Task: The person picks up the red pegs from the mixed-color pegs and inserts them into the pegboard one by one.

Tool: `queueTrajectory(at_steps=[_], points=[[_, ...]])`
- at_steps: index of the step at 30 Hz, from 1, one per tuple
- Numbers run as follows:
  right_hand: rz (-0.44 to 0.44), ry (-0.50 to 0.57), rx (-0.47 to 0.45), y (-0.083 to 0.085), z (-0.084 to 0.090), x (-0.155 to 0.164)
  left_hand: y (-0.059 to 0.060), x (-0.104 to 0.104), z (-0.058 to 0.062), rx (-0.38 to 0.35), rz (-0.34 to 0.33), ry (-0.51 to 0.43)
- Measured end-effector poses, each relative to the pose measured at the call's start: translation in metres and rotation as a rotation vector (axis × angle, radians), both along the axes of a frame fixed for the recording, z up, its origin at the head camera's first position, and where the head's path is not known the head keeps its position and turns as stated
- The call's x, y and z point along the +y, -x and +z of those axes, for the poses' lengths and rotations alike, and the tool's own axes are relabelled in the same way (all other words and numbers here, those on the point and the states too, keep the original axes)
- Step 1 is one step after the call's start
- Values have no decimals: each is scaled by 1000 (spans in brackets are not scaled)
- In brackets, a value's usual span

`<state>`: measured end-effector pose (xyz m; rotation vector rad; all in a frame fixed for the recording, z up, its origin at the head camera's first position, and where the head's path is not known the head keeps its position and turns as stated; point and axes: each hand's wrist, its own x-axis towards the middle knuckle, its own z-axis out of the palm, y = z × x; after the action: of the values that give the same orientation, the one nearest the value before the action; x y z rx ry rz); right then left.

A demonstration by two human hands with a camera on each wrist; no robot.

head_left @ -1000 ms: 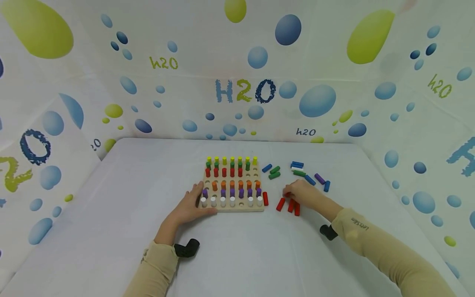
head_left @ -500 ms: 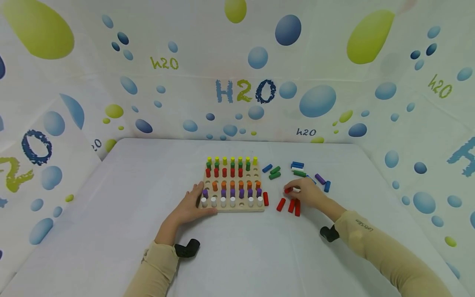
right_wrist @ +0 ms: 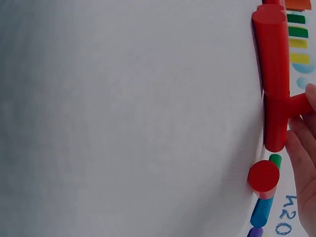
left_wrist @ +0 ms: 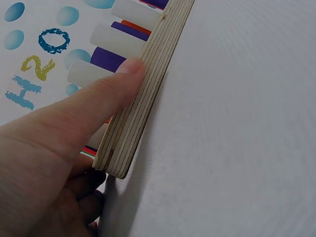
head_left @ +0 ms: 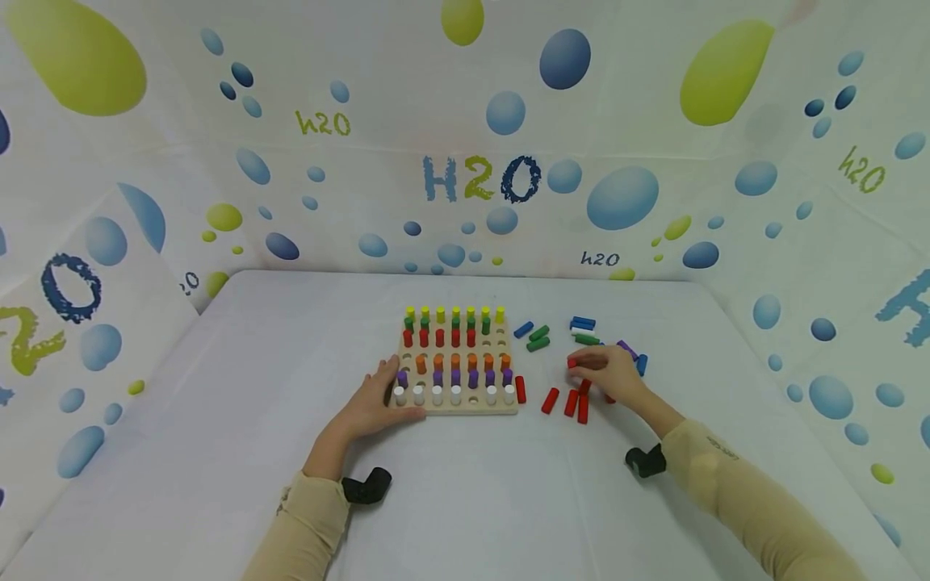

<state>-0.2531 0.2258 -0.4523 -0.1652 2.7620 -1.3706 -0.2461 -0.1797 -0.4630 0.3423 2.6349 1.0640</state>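
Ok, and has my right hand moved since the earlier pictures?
Yes: in the head view, your right hand has shifted slightly rightward, away from the pegboard.

Left hand (head_left: 369, 407) is splayed; right hand (head_left: 612, 376) pinches.

Left hand (head_left: 368, 403) gripping a pegboard (head_left: 468, 409) at its near-left corner, right hand (head_left: 613, 378) pinching a red peg (head_left: 571, 363).
Upright pegs (head_left: 455, 361) are standing in coloured rows; loose pegs (head_left: 550, 400) are lying on the bench (head_left: 479, 500) to the right.

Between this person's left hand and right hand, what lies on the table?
In the head view, the pegboard comes first, then loose red pegs nearer the right hand.
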Motion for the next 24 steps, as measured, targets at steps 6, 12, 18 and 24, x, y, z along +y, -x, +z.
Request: queueTrajectory(at_steps=[6, 12, 18, 24], points=[[-75, 112, -13, -3, -1, 5, -1, 0, 0, 0, 5, -2], [-109, 197, -52, -7, 3, 7, -1, 0, 0, 6, -1, -3], [-133, 213, -72, -7, 4, 8, -1, -1, 1, 23, -10, 5], [-145, 212, -89, -5, 4, 5, -2, 0, 1, 15, -10, 4]])
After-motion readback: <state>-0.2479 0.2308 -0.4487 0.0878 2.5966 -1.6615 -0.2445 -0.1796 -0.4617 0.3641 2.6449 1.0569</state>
